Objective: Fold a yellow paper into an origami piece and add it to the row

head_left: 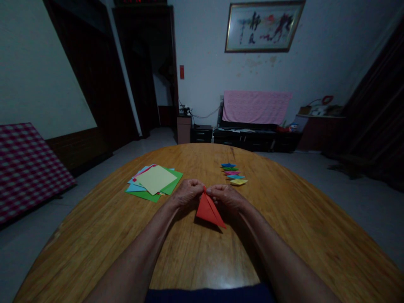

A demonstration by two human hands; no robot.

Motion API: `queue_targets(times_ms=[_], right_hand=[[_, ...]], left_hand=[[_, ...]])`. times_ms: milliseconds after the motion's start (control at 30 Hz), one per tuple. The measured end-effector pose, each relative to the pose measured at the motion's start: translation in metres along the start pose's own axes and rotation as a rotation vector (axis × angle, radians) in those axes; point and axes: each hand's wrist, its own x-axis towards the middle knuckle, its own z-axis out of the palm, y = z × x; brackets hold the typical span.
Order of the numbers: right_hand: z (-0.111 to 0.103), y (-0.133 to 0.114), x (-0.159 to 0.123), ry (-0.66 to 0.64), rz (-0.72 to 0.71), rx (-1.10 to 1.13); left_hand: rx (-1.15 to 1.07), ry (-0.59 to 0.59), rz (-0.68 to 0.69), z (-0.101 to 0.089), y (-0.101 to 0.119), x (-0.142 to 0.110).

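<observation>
Head view: round wooden worktop (94, 235) in a dim room (202, 71); left hand (187, 192) and right hand (226, 198) grip a folded red paper triangle (208, 210) by its tip, just below them.

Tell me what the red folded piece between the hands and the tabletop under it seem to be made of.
The red folded piece looks like thin coloured paper, probably origami paper, with a matte finish; its sharp, crisp creases suggest this. The tabletop looks like varnished wood, though it could be veneer: long grain lines run through it, and a glossy sheen reflects light near the front.
</observation>
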Motion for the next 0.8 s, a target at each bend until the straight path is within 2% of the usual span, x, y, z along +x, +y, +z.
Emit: queue_targets(times_ms=[233, 400, 600, 800], right_hand=[[0.003, 0.003, 0.003, 0.052, -0.001, 0.005], [-0.002, 0.006, 0.007, 0.062, -0.038, -0.042], [0.001, 0.002, 0.002, 0.033, -0.043, 0.001], [0.002, -0.005, 0.001, 0.091, -0.037, -0.120]], left_hand=[[0.231, 0.095, 0.145, -0.001, -0.009, 0.009], [0.270, 0.128, 0.220, 0.000, -0.006, 0.009], [0.090, 0.023, 0.090, 0.002, -0.001, 0.002], [-0.001, -0.045, -0.009, 0.001, 0.008, -0.004]])
